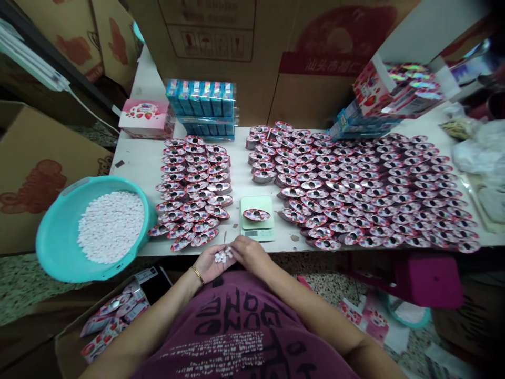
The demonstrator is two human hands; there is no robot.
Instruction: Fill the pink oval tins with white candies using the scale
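Note:
My left hand is cupped palm up at the table's front edge, with a small heap of white candies in it. Over that palm, my right hand has its fingers bent together at the candies; whether it pinches any is hidden. Just beyond my hands lies a pale green digital scale, bearing one small red-and-white packet with a dark round opening on top. To the left, a turquoise basin holds a large heap of similar white candies.
Rows of open packets stand left and right of the scale. Behind them are a pink strawberry box, blue boxes in clear wrap and a large carton. A magenta stool is below the table at right.

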